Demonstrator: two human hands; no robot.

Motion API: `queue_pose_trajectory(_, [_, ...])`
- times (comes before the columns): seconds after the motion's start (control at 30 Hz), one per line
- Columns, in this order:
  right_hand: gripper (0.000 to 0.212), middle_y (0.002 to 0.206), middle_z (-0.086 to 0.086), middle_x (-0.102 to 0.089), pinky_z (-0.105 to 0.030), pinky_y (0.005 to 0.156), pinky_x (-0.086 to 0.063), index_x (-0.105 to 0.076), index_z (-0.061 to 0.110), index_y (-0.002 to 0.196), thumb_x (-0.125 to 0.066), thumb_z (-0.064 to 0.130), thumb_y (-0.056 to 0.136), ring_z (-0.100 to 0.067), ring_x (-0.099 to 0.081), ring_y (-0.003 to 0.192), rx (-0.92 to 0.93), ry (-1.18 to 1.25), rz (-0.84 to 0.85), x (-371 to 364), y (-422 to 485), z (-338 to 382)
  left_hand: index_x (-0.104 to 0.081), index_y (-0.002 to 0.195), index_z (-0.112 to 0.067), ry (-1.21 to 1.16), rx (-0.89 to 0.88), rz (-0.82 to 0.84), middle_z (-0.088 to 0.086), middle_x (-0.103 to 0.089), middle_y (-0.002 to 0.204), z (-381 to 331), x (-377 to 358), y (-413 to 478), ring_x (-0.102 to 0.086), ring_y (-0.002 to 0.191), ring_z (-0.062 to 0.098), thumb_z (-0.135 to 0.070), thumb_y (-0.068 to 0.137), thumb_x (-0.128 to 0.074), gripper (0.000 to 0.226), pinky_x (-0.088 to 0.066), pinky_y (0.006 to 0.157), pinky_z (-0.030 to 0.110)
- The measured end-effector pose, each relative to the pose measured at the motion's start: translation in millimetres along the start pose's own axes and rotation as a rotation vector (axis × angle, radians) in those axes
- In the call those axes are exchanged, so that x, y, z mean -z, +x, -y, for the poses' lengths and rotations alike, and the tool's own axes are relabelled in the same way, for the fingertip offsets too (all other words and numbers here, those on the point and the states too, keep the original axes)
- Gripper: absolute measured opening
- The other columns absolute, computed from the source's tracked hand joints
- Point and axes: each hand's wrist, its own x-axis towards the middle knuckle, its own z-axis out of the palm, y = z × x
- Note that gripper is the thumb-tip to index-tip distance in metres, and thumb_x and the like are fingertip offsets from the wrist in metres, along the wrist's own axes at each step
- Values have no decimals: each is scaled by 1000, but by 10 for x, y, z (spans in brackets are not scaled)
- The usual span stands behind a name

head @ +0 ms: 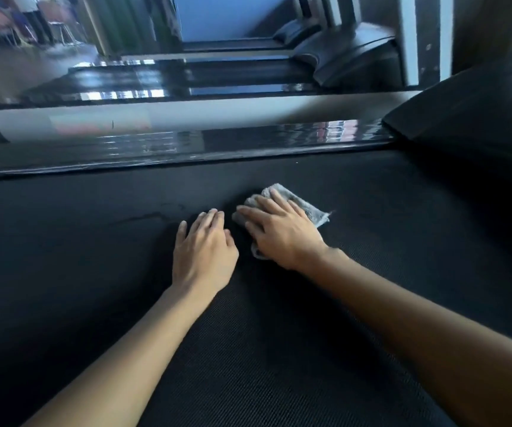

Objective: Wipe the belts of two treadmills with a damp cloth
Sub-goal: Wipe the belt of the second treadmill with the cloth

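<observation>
A black textured treadmill belt fills the lower part of the view. On it lies a folded grey cloth, a little right of the middle. My right hand presses flat on the cloth with straight fingers, covering most of it. My left hand rests flat on the bare belt just left of the cloth, fingers together and straight, holding nothing. A second treadmill's belt shows beyond, glossy with reflections.
A glossy black side rail runs along the belt's far edge. Past it lies a silver frame bar. The black motor cover rises at the right. Upright posts stand behind it.
</observation>
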Motion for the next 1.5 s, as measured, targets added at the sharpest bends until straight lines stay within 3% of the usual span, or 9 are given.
queue_pose_trajectory(0.3, [62,156,20,-26,-41,120,-17,-27,56,143,-7,75,87,-7,-12,148,-72,-55,45,396,-1305,-873,-23,151,-13,-20,-122,96,2,-19,159,138,72,-245,-15,147,16,-36,102,-23,54,-12,120,36])
queue_pose_trajectory(0.53, [45,152,11,-33,-42,118,-15,-41,40,142,-30,51,100,-20,-16,144,-405,-74,-107,237,-308,-633,-19,153,-18,-30,-186,121,-6,-13,160,396,293,-713,-9,147,9,-41,102,-24,55,-8,120,30])
queue_pose_trajectory(0.67, [45,152,13,-34,-44,117,-20,-43,42,140,-46,44,96,-19,-20,144,-103,-60,-73,8,-549,223,-19,153,-19,-58,-155,115,-6,-13,160,402,315,-785,-8,147,8,-38,102,-25,54,-7,120,31])
queue_pose_trajectory(0.8, [47,152,25,-29,-28,120,-7,-41,47,141,-29,57,96,-3,-13,147,157,29,-41,226,-1599,250,-14,153,-19,-46,-136,133,-7,-8,161,450,324,-854,-3,147,8,-39,103,-20,55,-4,120,32])
queue_pose_trajectory(0.9, [51,147,23,-41,-38,120,-18,-50,49,134,-23,63,93,-4,-26,144,-23,-1,-84,372,-1696,-448,-12,154,-20,-53,-132,147,-8,-5,161,501,356,-957,-1,147,8,-39,102,-19,55,-2,120,32])
queue_pose_trajectory(1.07, [43,154,18,-30,-40,119,-15,-41,46,140,-31,52,99,-16,-16,147,-373,-80,-132,198,-794,-520,-13,154,-20,-51,-117,159,-8,-6,161,490,398,-1027,-2,147,8,-39,103,-19,55,-1,120,32])
queue_pose_trajectory(1.17, [41,155,16,-29,-40,118,-14,-43,46,139,-32,52,99,-18,-13,147,-250,-47,-88,76,-652,88,-17,153,-20,-56,-112,145,-7,-11,160,494,409,-1019,-6,147,9,-38,103,-24,54,-4,120,33])
queue_pose_trajectory(1.37, [54,158,25,-15,-32,121,-7,-33,55,141,-18,66,91,-7,-2,149,214,81,73,283,-2053,479,-21,152,-20,-55,-97,130,-7,-15,160,487,457,-1090,-8,147,10,-38,102,-25,53,-5,119,34])
queue_pose_trajectory(1.5, [48,157,18,-24,-39,121,-14,-37,56,138,-24,65,92,-9,-12,149,52,61,30,415,-1913,-34,-18,153,-21,-51,-94,153,-9,-11,160,531,482,-1206,-5,147,8,-39,103,-22,54,-2,120,34])
